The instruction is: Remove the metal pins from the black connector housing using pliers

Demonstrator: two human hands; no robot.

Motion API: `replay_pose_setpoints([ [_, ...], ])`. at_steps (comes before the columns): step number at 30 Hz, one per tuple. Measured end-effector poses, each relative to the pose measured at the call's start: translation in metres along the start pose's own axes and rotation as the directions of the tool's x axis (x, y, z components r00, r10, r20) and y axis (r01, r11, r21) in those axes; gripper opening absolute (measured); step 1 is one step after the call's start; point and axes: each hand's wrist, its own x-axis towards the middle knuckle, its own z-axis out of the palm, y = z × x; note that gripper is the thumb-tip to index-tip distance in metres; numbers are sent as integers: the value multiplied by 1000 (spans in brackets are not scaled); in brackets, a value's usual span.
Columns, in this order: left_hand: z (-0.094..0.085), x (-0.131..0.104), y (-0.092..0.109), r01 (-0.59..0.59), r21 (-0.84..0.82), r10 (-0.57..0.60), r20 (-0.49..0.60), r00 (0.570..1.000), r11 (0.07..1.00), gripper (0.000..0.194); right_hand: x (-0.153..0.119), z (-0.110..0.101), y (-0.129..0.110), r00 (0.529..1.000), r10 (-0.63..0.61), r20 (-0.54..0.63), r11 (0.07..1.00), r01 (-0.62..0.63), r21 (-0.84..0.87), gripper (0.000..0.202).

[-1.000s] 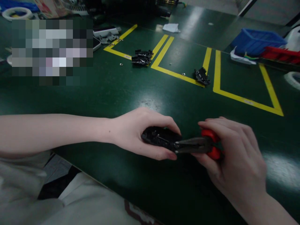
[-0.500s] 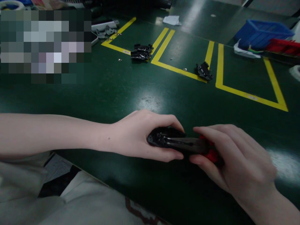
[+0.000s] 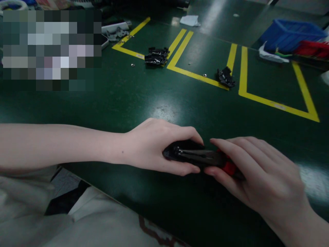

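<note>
two bare hands worked at the near side of the green tabletop, as we saw it. left hand: clasped round a dark black part, thumb along the near side, fingers along the far side; we could not see its underside. right hand: wrapped about a pair of pliers by the red handles. we noted the pliers' long nose pointing left, its tips over the black part, near the crook of the left thumb; a thin gap ran between the jaws. whether they gripped anything there we could not tell. the black part sat in the left hand, just left of the right hand's fingertips.

beyond the hands we recorded yellow tape lines on the tabletop. two black pieces lay together at one tape corner; a lone black piece lay on another. a small metal ring rested on the tape near the latter. farther off we marked a white scrap and, at right, a blue bin with a red tray just beside it.
</note>
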Motion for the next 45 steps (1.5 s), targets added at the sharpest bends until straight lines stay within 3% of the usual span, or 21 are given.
replay_pose_setpoints([
  [14,1,2,-3,3,60,-5,30,1000,998,39,3,-6,-2,999,13,50,1000,-15,24,29],
  [26,0,4,-4,-5,-131,15,73,997,991,39,6,-9,7,999,-10,42,999,8,32,25],
  [45,1,3,-5,-2,-44,6,74,997,999,41,2,-9,6,999,-5,52,1000,4,25,27],
])
